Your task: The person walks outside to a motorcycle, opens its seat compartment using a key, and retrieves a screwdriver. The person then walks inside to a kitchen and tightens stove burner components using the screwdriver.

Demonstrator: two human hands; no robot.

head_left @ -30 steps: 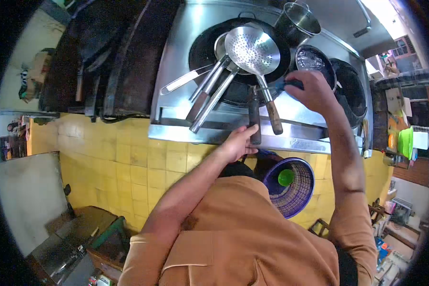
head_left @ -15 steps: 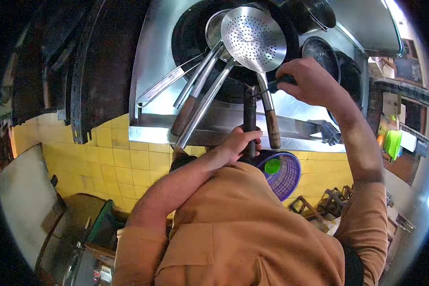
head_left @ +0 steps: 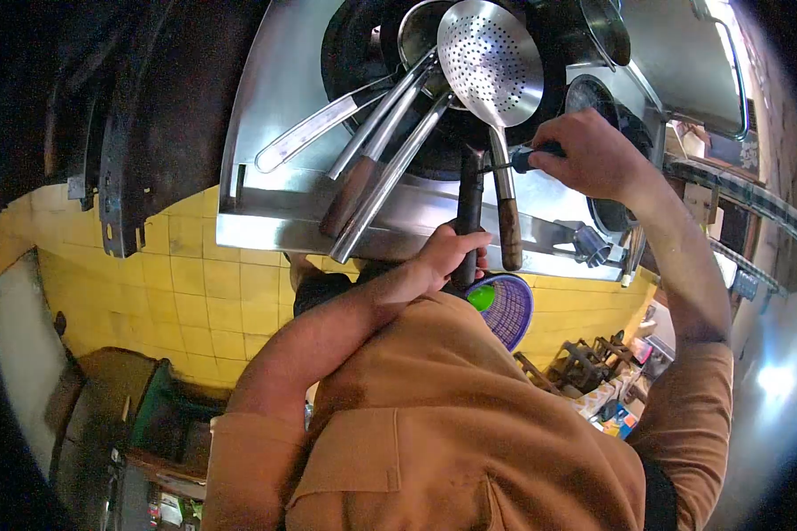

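My left hand [head_left: 452, 257] is closed around a black pan handle [head_left: 470, 199] that stands upright at the front of the stove. In my right hand [head_left: 593, 155] is a screwdriver [head_left: 530, 159] with a dark grip. Its thin shaft points left to the upper part of the pan handle; whether the tip sits in a screw is too small to tell. Beside the handle, a perforated skimmer [head_left: 490, 66] with a wooden grip passes close to the shaft. To the left, several metal-handled utensils fan out, among them a long steel handle [head_left: 390, 181]. The pan body is mostly hidden under them.
The steel stove top [head_left: 274, 208] carries a dark pot [head_left: 598, 31] and a black pan [head_left: 591, 97] at the right. A dark grey plastic piece [head_left: 589, 245] lies near the front edge. Below stands a purple basket [head_left: 514, 310] on yellow tiles [head_left: 190, 292].
The view has shifted and turned a little. Both hands keep their hold on the pan handle and the screwdriver, and the right hand appears slightly turned.
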